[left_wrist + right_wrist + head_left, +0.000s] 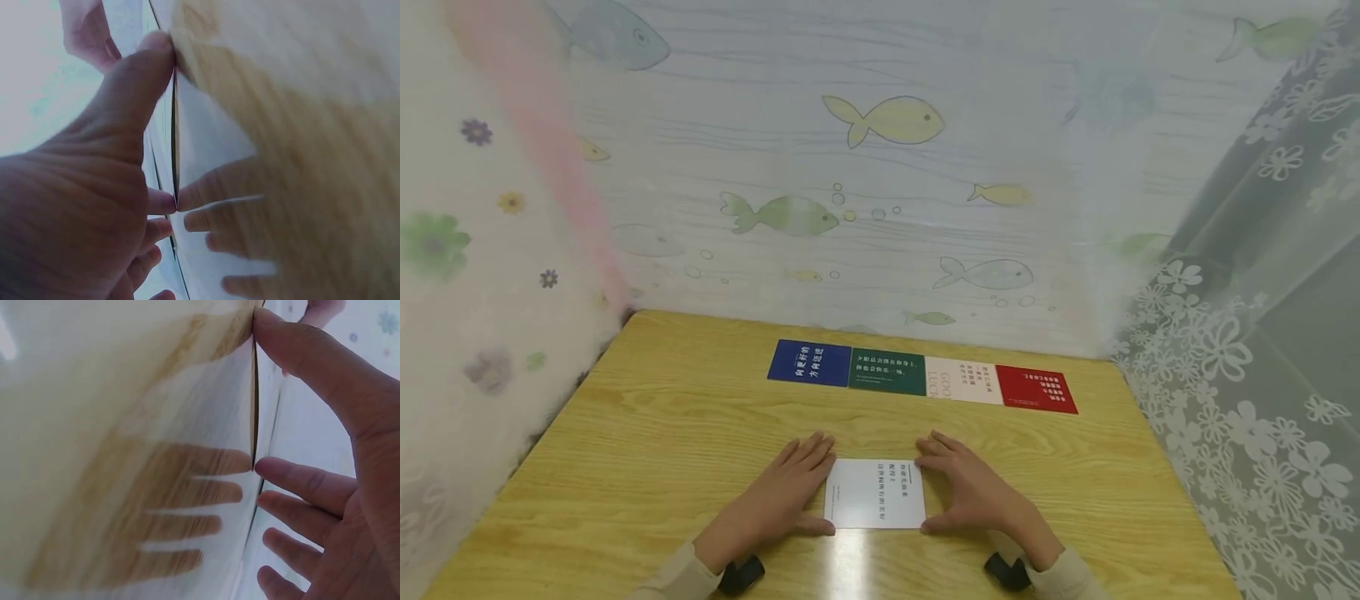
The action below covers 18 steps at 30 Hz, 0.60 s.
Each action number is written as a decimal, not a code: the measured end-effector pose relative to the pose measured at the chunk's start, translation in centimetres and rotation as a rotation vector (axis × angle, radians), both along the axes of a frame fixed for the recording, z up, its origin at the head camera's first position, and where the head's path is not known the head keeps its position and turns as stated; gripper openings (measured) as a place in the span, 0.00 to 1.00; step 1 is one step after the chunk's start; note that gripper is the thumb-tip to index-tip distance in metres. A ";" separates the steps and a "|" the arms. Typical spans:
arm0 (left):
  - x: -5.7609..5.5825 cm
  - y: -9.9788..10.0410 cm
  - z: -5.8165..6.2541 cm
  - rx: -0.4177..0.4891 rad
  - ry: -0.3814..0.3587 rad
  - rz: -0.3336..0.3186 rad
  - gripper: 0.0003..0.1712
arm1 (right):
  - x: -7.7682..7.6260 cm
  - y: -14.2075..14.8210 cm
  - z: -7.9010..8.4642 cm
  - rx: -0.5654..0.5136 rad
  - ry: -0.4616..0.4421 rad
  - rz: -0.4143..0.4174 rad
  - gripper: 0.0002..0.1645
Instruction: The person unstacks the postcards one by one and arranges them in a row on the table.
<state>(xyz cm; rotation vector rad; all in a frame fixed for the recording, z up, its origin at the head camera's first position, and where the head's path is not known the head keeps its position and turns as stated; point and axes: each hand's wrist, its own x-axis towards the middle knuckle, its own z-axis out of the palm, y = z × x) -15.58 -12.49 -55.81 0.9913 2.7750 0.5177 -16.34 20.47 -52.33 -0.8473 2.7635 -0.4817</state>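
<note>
A white card point(865, 496) with printed characters lies flat on the wooden table, between the two hands. My left hand point(782, 492) rests beside its left edge, thumb at the near corner and forefinger at the far one. On the other side, my right hand point(973, 492) touches the right corners in the same way. Fingers of both hands are spread and fairly straight. In the left wrist view the left thumb point(134, 87) meets one end of the thin card edge; the right wrist view shows the right thumb point(312, 356) likewise.
Farther back, a row of cards lies side by side: blue point(808, 363), green point(887, 372), pale pink point(962, 381) and red point(1037, 389). The table point(685, 417) has a glossy wood-grain top. Behind it hangs a fish-patterned sheet point(880, 217); a flowered curtain point(1247, 433) borders the right.
</note>
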 end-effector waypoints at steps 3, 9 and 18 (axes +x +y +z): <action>0.1 0.1 0.1 -0.005 0.024 -0.011 0.58 | 0.1 -0.1 0.0 -0.013 -0.010 -0.011 0.49; 0.3 0.1 0.0 -0.019 0.063 -0.017 0.58 | 0.5 -0.2 0.1 -0.015 -0.020 -0.031 0.48; 0.4 0.1 0.0 -0.001 0.065 -0.015 0.62 | 0.8 -0.3 0.0 -0.021 0.042 -0.029 0.50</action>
